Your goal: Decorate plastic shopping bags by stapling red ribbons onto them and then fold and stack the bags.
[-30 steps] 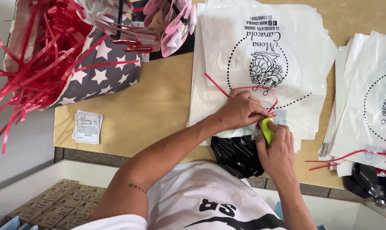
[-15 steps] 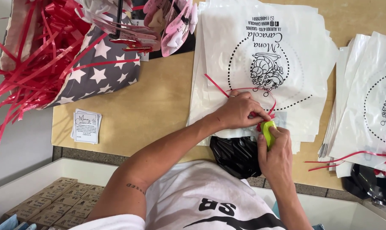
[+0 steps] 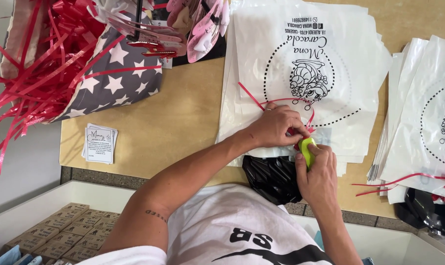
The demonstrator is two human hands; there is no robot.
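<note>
Left hand [image 3: 276, 126]: pressed on red ribbon [image 3: 254, 100] at the lower edge of the white printed bag [image 3: 301, 54]. Right hand [image 3: 318, 174]: just below that bag, gripping a yellow-green tool [image 3: 307, 148] that touches the ribbon. Black bag [image 3: 271, 176]: under the white bag's lower edge. Star-patterned bag [image 3: 109, 83]: well left of it, on the table [image 3: 183, 118]. Small cards [image 3: 99, 144]: lower left.

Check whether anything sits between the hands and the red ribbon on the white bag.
Nothing visible does. The left hand already rests on the red ribbon, pinning it against the white bag. The right hand grips a small yellow-green tool close beside the ribbon.
</note>
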